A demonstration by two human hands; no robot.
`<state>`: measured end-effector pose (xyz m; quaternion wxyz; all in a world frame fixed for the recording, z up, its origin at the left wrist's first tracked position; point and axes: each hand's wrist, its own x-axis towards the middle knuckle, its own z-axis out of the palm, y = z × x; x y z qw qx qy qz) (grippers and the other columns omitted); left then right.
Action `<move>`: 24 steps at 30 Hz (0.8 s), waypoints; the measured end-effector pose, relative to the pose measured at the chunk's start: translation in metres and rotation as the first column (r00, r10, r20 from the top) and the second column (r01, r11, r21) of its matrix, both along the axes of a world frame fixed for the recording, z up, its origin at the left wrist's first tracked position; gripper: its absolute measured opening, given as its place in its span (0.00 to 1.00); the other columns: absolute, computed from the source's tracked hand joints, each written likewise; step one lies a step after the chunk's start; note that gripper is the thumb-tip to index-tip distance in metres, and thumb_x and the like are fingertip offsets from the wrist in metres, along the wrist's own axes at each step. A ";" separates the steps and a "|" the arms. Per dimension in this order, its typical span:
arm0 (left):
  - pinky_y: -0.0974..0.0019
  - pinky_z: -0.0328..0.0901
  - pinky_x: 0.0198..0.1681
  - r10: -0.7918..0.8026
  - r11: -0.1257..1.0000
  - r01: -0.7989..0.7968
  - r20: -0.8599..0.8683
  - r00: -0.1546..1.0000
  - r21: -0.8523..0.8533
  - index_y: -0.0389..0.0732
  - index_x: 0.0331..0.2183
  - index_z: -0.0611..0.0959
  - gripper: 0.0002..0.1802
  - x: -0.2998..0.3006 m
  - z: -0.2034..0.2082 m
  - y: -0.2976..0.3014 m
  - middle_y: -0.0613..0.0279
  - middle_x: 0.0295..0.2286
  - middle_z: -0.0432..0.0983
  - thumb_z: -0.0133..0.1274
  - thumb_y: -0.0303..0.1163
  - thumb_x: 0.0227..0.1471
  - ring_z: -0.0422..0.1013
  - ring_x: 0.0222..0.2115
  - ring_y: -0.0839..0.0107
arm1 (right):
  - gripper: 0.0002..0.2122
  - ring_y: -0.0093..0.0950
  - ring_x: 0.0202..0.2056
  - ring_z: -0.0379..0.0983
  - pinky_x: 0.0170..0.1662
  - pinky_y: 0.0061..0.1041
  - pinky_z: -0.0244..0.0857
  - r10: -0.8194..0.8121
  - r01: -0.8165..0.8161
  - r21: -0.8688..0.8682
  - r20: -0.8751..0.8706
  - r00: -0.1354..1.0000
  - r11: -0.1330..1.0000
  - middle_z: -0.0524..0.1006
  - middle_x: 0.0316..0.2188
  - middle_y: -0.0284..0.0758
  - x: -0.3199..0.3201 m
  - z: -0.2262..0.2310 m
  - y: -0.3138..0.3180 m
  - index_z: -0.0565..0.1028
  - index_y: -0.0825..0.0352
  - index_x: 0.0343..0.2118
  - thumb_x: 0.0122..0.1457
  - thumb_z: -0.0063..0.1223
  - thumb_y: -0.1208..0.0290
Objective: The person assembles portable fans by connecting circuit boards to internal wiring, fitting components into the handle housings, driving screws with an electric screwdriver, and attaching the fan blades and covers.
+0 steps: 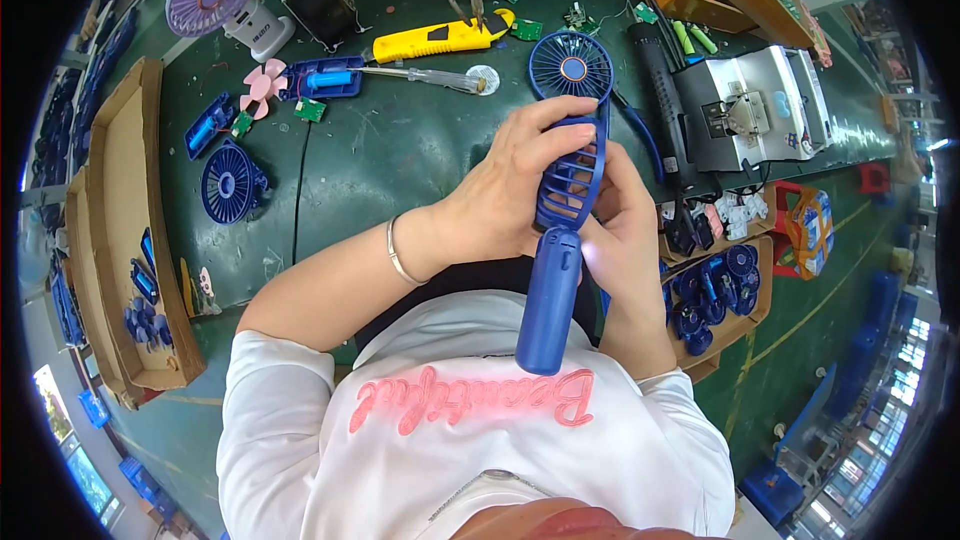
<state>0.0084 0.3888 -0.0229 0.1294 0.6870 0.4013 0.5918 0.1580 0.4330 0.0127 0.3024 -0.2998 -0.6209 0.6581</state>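
A dark blue handheld fan [550, 302] is held between my hands, close to my chest, its handle hanging down toward me. My left hand [505, 175] is closed on the left side of its caged head, with fingers across the top. On the other side my right hand [622, 225] grips the head, its fingers partly hidden behind the cage. A small light glows beside the right palm. Just beyond my hands, another blue fan [572, 68] lies on the green table [380, 140]. A blue fan part with a round grille [229, 183] lies farther left.
A yellow utility knife [437, 38], a screwdriver [425, 77], a pink fan blade [263, 87] and opened blue housings [325, 80] lie across the table. A white fan [262, 32] stands far left. Cardboard trays [165, 240] flank the table; the right one holds several blue fans [715, 285].
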 end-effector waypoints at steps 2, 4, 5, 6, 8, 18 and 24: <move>0.49 0.59 0.54 -0.018 1.000 0.018 0.018 1.000 -0.018 0.48 0.56 0.59 0.56 0.001 0.005 -0.001 0.44 0.54 0.57 0.72 0.32 0.24 0.59 0.52 0.44 | 0.21 0.19 0.36 0.72 0.36 0.17 0.67 0.012 -0.012 -0.028 -0.017 1.000 1.000 0.71 0.39 0.32 0.002 -0.001 0.000 0.67 0.70 0.48 0.50 0.58 0.82; 0.50 0.60 0.53 -0.039 0.999 0.040 0.035 0.999 -0.035 0.48 0.55 0.61 0.52 0.002 0.006 0.000 0.44 0.53 0.57 0.70 0.28 0.26 0.60 0.52 0.44 | 0.21 0.20 0.39 0.71 0.39 0.18 0.68 0.035 -0.041 -0.084 -0.069 0.997 0.996 0.71 0.38 0.32 0.005 -0.002 0.001 0.65 0.68 0.47 0.51 0.59 0.81; 0.53 0.64 0.50 -0.075 0.995 0.073 -0.029 0.997 -0.067 0.48 0.54 0.62 0.50 -0.001 0.006 0.001 0.44 0.54 0.56 0.69 0.24 0.27 0.62 0.51 0.45 | 0.21 0.20 0.39 0.71 0.39 0.18 0.68 0.036 -0.041 -0.081 -0.066 0.997 0.996 0.71 0.38 0.32 0.007 -0.004 0.002 0.65 0.68 0.47 0.51 0.59 0.81; 0.56 0.68 0.46 -0.113 0.989 0.104 -0.092 0.989 -0.101 0.48 0.54 0.63 0.49 -0.002 0.006 0.002 0.43 0.54 0.56 0.68 0.21 0.28 0.64 0.49 0.47 | 0.21 0.20 0.40 0.71 0.40 0.18 0.67 0.041 -0.047 -0.089 -0.071 0.997 0.995 0.71 0.38 0.32 0.009 -0.005 0.003 0.65 0.68 0.46 0.50 0.59 0.81; 0.56 0.68 0.46 -0.134 0.982 0.123 -0.068 0.989 -0.143 0.46 0.52 0.66 0.46 0.001 0.007 -0.001 0.43 0.53 0.57 0.67 0.19 0.27 0.65 0.47 0.46 | 0.21 0.20 0.40 0.71 0.42 0.21 0.67 0.056 -0.066 -0.130 -0.081 0.995 0.989 0.71 0.37 0.30 0.012 -0.005 0.006 0.65 0.67 0.44 0.48 0.61 0.82; 0.62 0.59 0.55 -0.156 0.927 0.226 0.239 0.958 -0.299 0.45 0.58 0.56 0.50 -0.002 0.008 0.001 0.50 0.53 0.63 0.66 0.26 0.37 0.63 0.53 0.60 | 0.27 0.29 0.44 0.69 0.42 0.21 0.66 0.058 -0.386 -0.368 -0.657 0.752 0.846 0.67 0.46 0.49 0.075 -0.016 0.044 0.65 0.67 0.49 0.47 0.67 0.74; 0.62 0.56 0.58 -0.214 0.762 0.517 0.603 0.768 -0.389 0.41 0.60 0.54 0.48 0.005 0.019 -0.003 0.52 0.54 0.62 0.63 0.27 0.41 0.61 0.54 0.64 | 0.27 0.34 0.55 0.59 0.46 0.24 0.66 -0.112 -0.437 -0.456 -0.780 0.616 0.775 0.62 0.52 0.47 0.074 -0.031 0.034 0.63 0.64 0.56 0.53 0.60 0.75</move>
